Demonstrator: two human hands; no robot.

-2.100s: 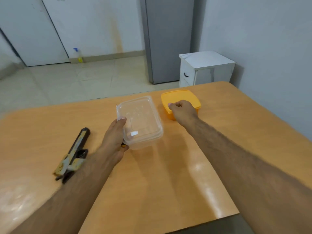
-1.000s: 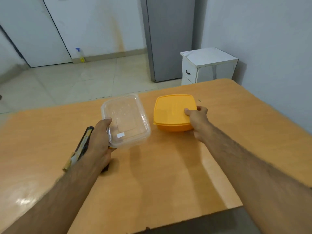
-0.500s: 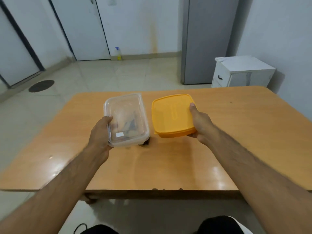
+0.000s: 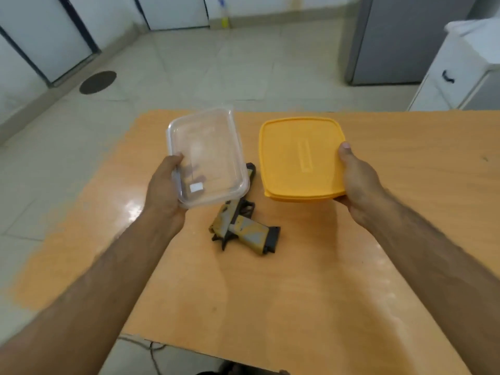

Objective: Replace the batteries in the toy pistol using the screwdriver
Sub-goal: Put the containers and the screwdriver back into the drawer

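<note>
Tiled floor fills the upper half of the frame, and below it the orange-brown table (image 4: pixel 311 280) runs across the middle, its near edge cutting across the bottom. I have both boxes lifted off it: my left hand (image 4: pixel 165 190) has its grip curled round the near left edge of the clear container (image 4: pixel 207 155), thumb on the rim and fingers underneath, while my right hand (image 4: pixel 357 182) pinches the right side of the orange lidded box (image 4: pixel 300 158), thumb on top of the lid. The toy pistol (image 4: pixel 240 226) lies flat on the table at the centre of the frame, directly below and between the two boxes, its muzzle end tucked out of sight under the clear container. No screwdriver or batteries show anywhere; whether they sit inside the orange box I cannot tell — the lid is opaque, and the clear one shows only a small white label. My worry is the holds themselves: each box hangs from one edge only, so a tilt of either wrist could let it slip and drop onto the pistol or knock it toward the table's near edge. If the orange lid is only loosely seated, my thumb pressing one side could pop it and spill small parts. Setting the boxes down blind is the other risk — the clear one hides the muzzle, so I could land it on the toy.
</note>
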